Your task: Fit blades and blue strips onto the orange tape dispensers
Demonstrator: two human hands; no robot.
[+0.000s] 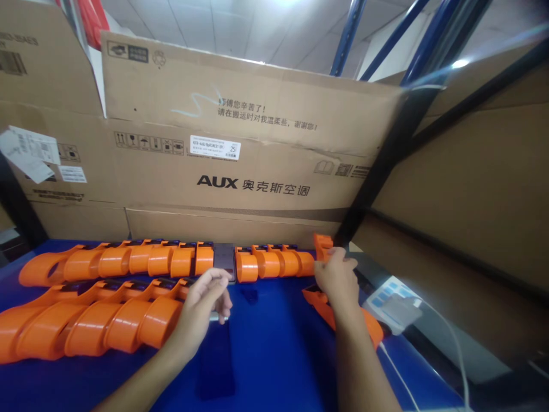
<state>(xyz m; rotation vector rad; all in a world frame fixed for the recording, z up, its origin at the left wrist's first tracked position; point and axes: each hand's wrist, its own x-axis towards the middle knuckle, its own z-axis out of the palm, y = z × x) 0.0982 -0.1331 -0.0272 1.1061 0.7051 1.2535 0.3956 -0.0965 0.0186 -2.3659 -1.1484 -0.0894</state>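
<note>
My right hand (338, 277) is at the back right, its fingers closed round an upright orange plastic piece (322, 245); the hand hides part of it. Under my right wrist lies another orange piece (321, 306) with a long body. My left hand (209, 294) hovers over the middle of the blue surface, thumb and fingers curled together. A small silvery thing (220, 316) shows by its lower fingers, too covered to name. Left of that hand stand two rows of orange pieces with rounded, drum-like bodies (160, 320) and dark parts on top.
A dark grey block (224, 260) interrupts the back row of orange pieces. A small dark piece (249, 295) lies on the blue surface (274, 355). At right is a white power strip (392, 297) with an adapter and cables. Large cardboard (257, 160) and a dark rack post (377, 160) stand behind.
</note>
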